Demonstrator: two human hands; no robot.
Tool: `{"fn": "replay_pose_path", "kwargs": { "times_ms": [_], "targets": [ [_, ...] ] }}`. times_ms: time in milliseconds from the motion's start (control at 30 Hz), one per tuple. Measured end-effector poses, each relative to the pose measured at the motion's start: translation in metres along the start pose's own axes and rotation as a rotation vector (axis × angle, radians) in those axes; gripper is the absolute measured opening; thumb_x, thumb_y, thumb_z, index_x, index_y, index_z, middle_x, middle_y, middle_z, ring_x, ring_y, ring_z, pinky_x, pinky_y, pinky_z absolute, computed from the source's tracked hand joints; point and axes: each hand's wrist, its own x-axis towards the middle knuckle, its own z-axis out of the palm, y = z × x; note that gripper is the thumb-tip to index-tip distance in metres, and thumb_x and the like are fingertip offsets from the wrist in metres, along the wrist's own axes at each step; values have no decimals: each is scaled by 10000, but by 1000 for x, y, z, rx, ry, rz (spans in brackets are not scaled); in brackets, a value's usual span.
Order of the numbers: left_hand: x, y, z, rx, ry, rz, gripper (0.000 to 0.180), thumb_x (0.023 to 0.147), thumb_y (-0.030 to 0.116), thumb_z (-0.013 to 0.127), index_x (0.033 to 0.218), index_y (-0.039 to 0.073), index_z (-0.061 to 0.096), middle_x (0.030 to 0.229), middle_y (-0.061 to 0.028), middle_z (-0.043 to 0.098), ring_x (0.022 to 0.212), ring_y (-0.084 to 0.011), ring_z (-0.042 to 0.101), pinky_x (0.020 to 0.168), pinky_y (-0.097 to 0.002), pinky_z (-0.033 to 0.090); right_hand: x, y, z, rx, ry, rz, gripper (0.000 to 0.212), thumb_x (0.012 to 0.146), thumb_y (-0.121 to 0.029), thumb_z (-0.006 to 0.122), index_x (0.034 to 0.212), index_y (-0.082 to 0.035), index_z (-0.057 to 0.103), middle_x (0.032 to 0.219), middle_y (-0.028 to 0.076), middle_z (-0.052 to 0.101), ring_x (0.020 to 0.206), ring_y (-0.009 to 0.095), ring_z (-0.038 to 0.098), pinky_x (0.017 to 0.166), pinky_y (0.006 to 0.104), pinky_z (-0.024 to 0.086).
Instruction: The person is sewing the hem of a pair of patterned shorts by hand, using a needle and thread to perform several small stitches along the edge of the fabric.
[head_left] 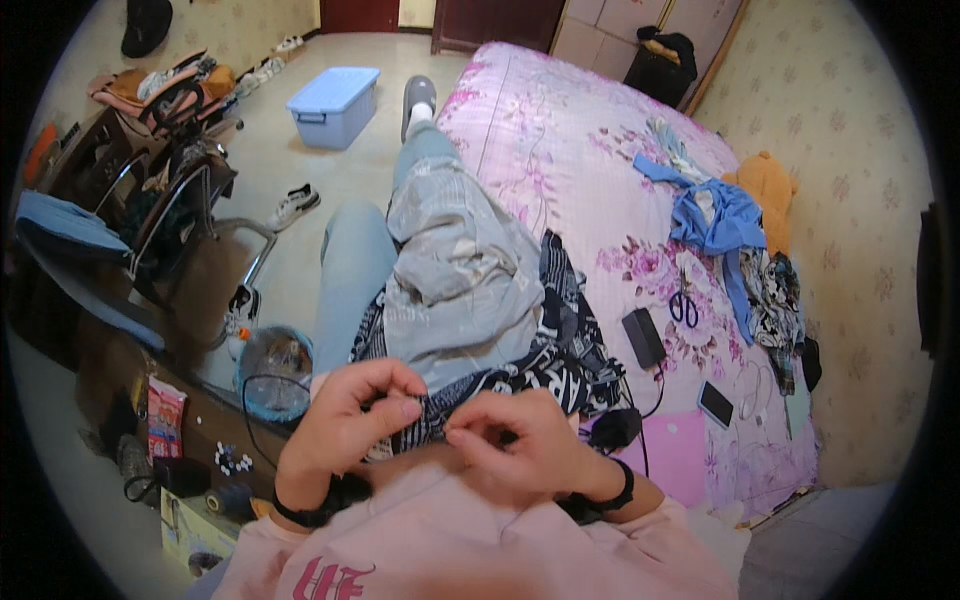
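Note:
A dark blue-and-white printed garment [560, 368] lies across my lap, with its pale grey inside [460, 290] turned up over my legs. At its near edge my left hand [355, 415] is closed, thumb and forefinger pinched on a fold of the cloth. Just to the right, my right hand [520, 440] is closed too, thumb and fingertips pressed together close to the same edge. Whatever sits between the right fingertips is too small to make out. Both wrists wear dark bands.
On the flowered bed [540, 130] lie scissors [684, 308], a black power adapter [643, 338], a phone [715, 403] and a blue garment [715, 215]. To my left stand a bin [275, 375] and a chair [190, 200]. A lidded blue box [333, 108] rests on the floor.

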Motion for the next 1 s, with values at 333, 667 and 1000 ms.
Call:
{"fn": "replay_pose_path", "kwargs": {
  "times_ms": [333, 667, 1000],
  "targets": [
    [-1, -1, 9, 25, 34, 15, 148, 909, 76, 684, 1029, -7, 661, 780, 62, 595, 708, -10, 499, 618, -194, 409, -6, 9, 0, -9, 3, 21, 38, 886, -19, 688, 916, 5, 689, 711, -4, 673, 591, 2, 570, 496, 178, 424],
    [-9, 3, 9, 355, 113, 117, 131, 853, 70, 719, 968, 11, 693, 673, 40, 566, 587, -28, 455, 533, -214, 365, -5, 3, 6, -36, 33, 28, 61, 897, -40, 685, 942, 0, 690, 721, 15, 693, 601, 24, 603, 535, 195, 474],
    [-21, 7, 28, 840, 260, 555, 147, 828, 192, 703, 892, 60, 705, 788, -110, 688, 710, -300, 678, 628, -407, 499, 0, 0, 7, -59, 44, 74, 104, 897, -75, 688, 904, 28, 685, 766, 64, 688, 669, 109, 638, 602, 262, 522]
  ]
}}
